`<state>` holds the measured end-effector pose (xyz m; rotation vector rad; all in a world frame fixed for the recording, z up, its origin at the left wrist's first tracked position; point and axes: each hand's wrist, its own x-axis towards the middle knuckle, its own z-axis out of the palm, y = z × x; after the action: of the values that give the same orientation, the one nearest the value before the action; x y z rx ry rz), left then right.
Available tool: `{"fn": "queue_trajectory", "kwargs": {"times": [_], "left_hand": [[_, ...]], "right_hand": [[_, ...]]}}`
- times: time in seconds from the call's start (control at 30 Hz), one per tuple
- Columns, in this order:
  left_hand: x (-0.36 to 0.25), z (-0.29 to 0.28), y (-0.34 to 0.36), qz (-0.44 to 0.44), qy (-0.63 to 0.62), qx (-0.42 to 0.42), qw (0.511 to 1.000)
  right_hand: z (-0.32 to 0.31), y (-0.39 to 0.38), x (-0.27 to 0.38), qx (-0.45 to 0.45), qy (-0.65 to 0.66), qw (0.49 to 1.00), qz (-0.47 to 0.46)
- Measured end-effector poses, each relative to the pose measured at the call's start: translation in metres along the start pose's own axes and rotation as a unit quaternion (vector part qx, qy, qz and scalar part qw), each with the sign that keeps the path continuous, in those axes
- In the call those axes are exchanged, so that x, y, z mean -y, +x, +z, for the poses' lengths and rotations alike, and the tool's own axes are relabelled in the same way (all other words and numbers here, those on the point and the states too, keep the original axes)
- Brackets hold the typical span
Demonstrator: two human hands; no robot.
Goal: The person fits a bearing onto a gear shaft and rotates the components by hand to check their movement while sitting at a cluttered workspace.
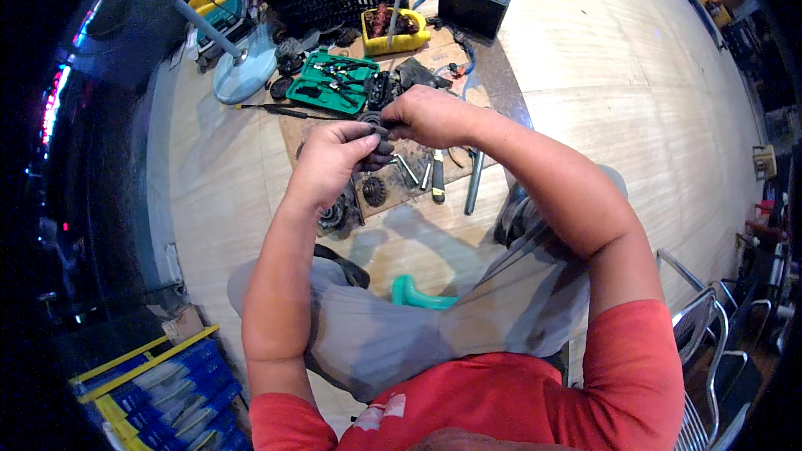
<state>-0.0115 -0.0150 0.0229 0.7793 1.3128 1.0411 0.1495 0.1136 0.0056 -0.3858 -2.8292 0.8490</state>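
Near the middle, my two hands meet over a cardboard sheet (399, 198) on the floor. My left hand (344, 150) is closed, its thumb and blackened fingers pinching a dark, round, ridged part (373, 119). Against the part's right side, the bent fingers of my right hand (422, 114) are pressed together; their tips are partly hidden. Just beyond the hands lies an open green tool case (311, 75) holding several black-handled tools. Below them are a dark toothed gear (374, 192), small metal rods (407, 169), a black-and-yellow handled tool (438, 177) and a grey metal tube (474, 184).
Farther off stand a cut-open yellow jug (391, 44) with greasy parts, a black battery (474, 4) and a black crate (334, 2). A fan's round base (244, 77) is at left. Between my knees lies a curved green object (422, 294). A metal-framed chair (710, 326) stands right.
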Motion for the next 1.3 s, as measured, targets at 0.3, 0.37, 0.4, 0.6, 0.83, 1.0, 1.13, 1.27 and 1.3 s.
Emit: {"fn": "queue_trajectory", "kwargs": {"times": [0.3, 0.37, 0.4, 0.6, 0.83, 1.0, 1.13, 1.27, 1.3], "left_hand": [[0.023, 0.000, 0.013, 0.042, 0.282, -0.094, 0.954], [0.027, -0.004, 0.017, 0.055, 0.292, -0.118, 0.947], [0.026, -0.003, 0.018, 0.059, 0.294, -0.128, 0.945], [0.016, 0.006, 0.017, 0.055, 0.035, -0.162, 0.985], [0.010, -0.008, 0.018, 0.120, -0.310, -0.069, 0.941], [0.007, -0.007, 0.015, 0.127, -0.284, -0.114, 0.944], [0.008, -0.012, 0.014, 0.134, -0.273, -0.125, 0.944], [0.009, -0.014, 0.013, 0.137, -0.259, -0.127, 0.948], [0.008, -0.014, 0.014, 0.142, -0.260, -0.124, 0.947]], "right_hand": [[-0.006, -0.001, 0.016, -0.065, -0.030, 0.995, 0.066], [-0.006, 0.000, 0.026, -0.082, -0.017, 0.993, 0.085], [-0.005, -0.001, 0.029, -0.097, 0.014, 0.990, 0.106], [0.015, -0.001, 0.033, -0.136, 0.215, 0.954, 0.157], [0.035, 0.001, 0.042, -0.070, 0.384, 0.902, 0.187], [0.038, 0.003, 0.036, -0.044, 0.441, 0.872, 0.208], [0.046, 0.006, 0.027, -0.038, 0.399, 0.900, 0.168], [0.043, 0.006, 0.028, -0.029, 0.385, 0.908, 0.165], [0.038, 0.007, 0.029, -0.018, 0.366, 0.915, 0.170]]}}
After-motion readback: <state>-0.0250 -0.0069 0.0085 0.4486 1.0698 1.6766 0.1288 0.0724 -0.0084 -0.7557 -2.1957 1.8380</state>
